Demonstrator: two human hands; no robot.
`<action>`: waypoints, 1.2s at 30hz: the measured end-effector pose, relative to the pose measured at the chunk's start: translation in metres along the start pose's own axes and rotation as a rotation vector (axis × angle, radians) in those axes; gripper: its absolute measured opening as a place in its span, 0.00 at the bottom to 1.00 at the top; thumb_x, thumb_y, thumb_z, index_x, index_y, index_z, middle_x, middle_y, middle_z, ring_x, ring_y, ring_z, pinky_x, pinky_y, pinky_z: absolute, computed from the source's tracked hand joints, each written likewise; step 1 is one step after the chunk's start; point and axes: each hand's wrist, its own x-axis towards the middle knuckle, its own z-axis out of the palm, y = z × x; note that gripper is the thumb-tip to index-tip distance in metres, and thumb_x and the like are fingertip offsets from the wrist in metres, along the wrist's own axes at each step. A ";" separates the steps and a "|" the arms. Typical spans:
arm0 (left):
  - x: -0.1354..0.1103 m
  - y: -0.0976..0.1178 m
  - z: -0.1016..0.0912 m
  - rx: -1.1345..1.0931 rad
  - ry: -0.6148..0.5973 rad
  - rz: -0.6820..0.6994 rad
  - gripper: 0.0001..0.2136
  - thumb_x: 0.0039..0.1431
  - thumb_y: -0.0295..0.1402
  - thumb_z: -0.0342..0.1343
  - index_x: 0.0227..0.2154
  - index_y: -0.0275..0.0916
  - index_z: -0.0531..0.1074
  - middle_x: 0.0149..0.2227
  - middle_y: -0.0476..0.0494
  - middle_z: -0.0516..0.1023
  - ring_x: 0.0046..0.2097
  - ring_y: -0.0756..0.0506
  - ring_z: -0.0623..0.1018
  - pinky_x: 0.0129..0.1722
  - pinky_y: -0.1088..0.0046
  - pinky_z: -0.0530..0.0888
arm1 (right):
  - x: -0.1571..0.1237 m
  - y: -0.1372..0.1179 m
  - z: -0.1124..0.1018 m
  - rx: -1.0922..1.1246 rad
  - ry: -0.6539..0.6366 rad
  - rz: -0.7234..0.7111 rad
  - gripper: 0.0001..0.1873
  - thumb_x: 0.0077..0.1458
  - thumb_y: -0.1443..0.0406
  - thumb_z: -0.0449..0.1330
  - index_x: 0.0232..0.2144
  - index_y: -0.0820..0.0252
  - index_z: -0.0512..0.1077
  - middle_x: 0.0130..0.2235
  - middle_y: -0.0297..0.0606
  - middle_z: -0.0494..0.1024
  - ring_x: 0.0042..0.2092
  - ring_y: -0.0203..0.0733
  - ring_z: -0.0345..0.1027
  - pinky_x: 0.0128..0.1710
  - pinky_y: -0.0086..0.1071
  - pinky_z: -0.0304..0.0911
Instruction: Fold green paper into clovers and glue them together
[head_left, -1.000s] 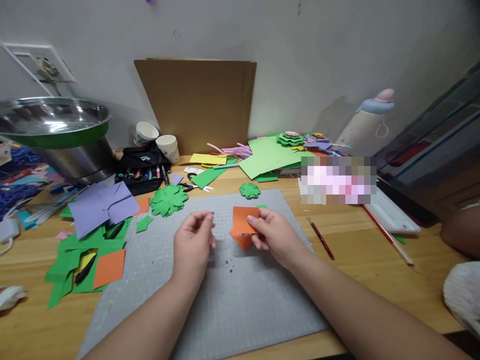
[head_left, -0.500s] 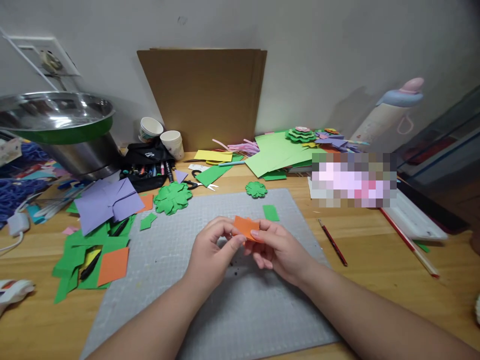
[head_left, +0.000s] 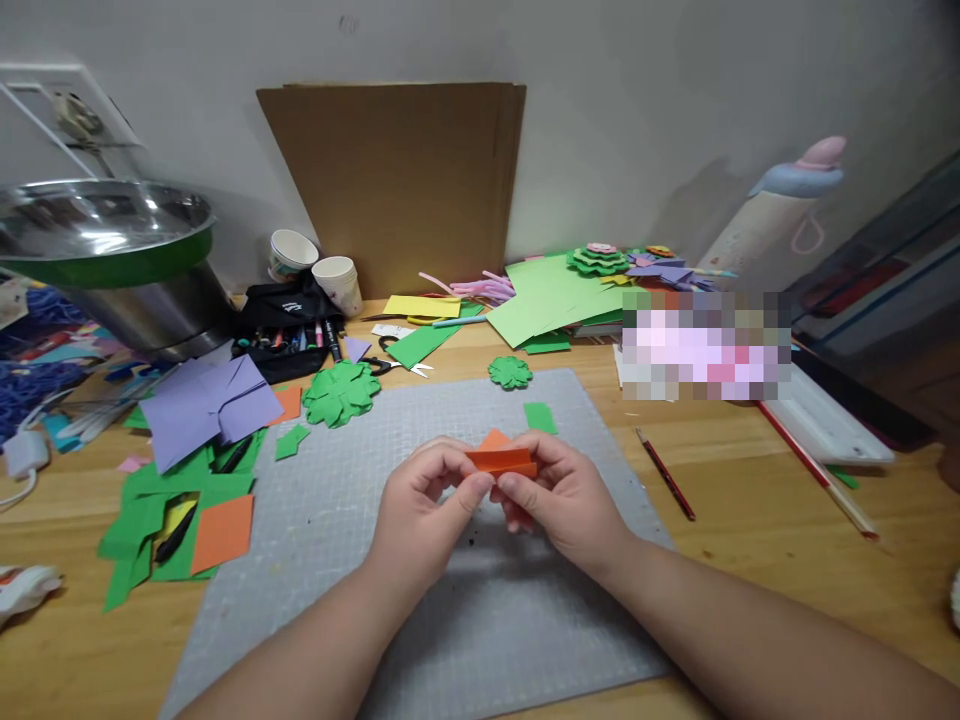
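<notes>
Between my two hands is a small piece of orange paper (head_left: 501, 461), partly folded and held above the grey cutting mat (head_left: 337, 540). My left hand (head_left: 431, 500) pinches its left end between thumb and fingers. At the right end, the thumb and fingers of my right hand (head_left: 566, 490) close on the same paper. Fingertips hide its lower edge. Beyond the hands, on the mat, lie a green paper rectangle (head_left: 539, 417), a small green paper flower (head_left: 511, 372) and a larger layered green flower (head_left: 342, 392).
Green scraps (head_left: 135, 525) and an orange square (head_left: 222, 535) lie left of the mat, below purple paper (head_left: 210, 400). Scissors (head_left: 405, 368) sit behind it. A pencil (head_left: 665, 475) is at the right. Behind stand a metal bowl (head_left: 112, 270), paper cups (head_left: 337, 285), cardboard (head_left: 405, 190) and a bottle (head_left: 772, 220).
The orange paper has gone from looking nearly flat to showing a fold, with a raised strip facing me. My right thumb has moved down and toward the left thumb. The view has shifted slightly.
</notes>
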 end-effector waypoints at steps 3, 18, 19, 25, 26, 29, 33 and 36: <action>0.004 0.000 -0.001 -0.171 0.087 -0.062 0.10 0.56 0.40 0.57 0.28 0.39 0.71 0.28 0.48 0.73 0.28 0.50 0.72 0.30 0.74 0.69 | 0.001 0.001 -0.002 0.020 0.054 0.020 0.14 0.51 0.56 0.64 0.31 0.58 0.66 0.24 0.31 0.75 0.18 0.30 0.64 0.15 0.23 0.54; 0.016 -0.003 -0.004 -0.468 0.293 -0.256 0.16 0.43 0.29 0.67 0.32 0.40 0.65 0.23 0.55 0.72 0.27 0.54 0.72 0.26 0.81 0.68 | 0.013 0.005 -0.008 0.033 0.231 0.038 0.17 0.50 0.55 0.65 0.31 0.59 0.64 0.24 0.30 0.74 0.18 0.29 0.63 0.15 0.22 0.53; 0.016 -0.002 -0.004 -0.479 0.308 -0.241 0.15 0.45 0.30 0.66 0.31 0.41 0.64 0.21 0.57 0.69 0.26 0.54 0.70 0.25 0.81 0.67 | 0.013 0.005 -0.008 0.018 0.219 0.047 0.17 0.50 0.54 0.64 0.31 0.59 0.64 0.23 0.30 0.74 0.18 0.29 0.62 0.15 0.23 0.54; 0.017 -0.003 -0.008 -0.423 0.330 -0.238 0.09 0.55 0.39 0.58 0.34 0.43 0.66 0.14 0.60 0.56 0.17 0.55 0.54 0.17 0.81 0.58 | 0.011 0.005 -0.006 -0.020 0.181 0.054 0.17 0.50 0.54 0.64 0.30 0.58 0.64 0.23 0.29 0.73 0.18 0.29 0.61 0.15 0.23 0.54; 0.017 -0.005 -0.008 -0.374 0.353 -0.208 0.09 0.54 0.39 0.59 0.35 0.42 0.68 0.17 0.58 0.61 0.18 0.55 0.59 0.19 0.81 0.61 | 0.011 0.005 -0.006 -0.024 0.174 0.059 0.16 0.50 0.54 0.64 0.30 0.58 0.64 0.23 0.29 0.74 0.18 0.29 0.61 0.15 0.23 0.54; 0.014 -0.007 -0.007 -0.168 0.370 0.010 0.26 0.44 0.30 0.66 0.48 0.47 0.66 0.44 0.47 0.72 0.41 0.50 0.74 0.40 0.76 0.71 | 0.009 0.004 -0.005 -0.051 0.120 0.073 0.16 0.51 0.54 0.63 0.31 0.59 0.65 0.24 0.30 0.74 0.18 0.29 0.62 0.15 0.22 0.54; 0.007 -0.006 -0.003 0.151 0.090 0.062 0.20 0.46 0.31 0.64 0.45 0.45 0.73 0.46 0.43 0.73 0.47 0.44 0.72 0.46 0.69 0.69 | 0.005 0.002 -0.002 -0.087 0.041 0.100 0.15 0.50 0.55 0.64 0.32 0.59 0.67 0.24 0.30 0.73 0.18 0.28 0.63 0.16 0.22 0.54; 0.004 -0.004 0.000 0.053 -0.022 -0.128 0.05 0.51 0.34 0.61 0.31 0.40 0.75 0.30 0.45 0.77 0.34 0.46 0.75 0.37 0.70 0.71 | 0.003 0.002 0.000 -0.069 0.044 0.096 0.15 0.50 0.56 0.65 0.32 0.59 0.68 0.24 0.29 0.72 0.20 0.30 0.64 0.17 0.23 0.56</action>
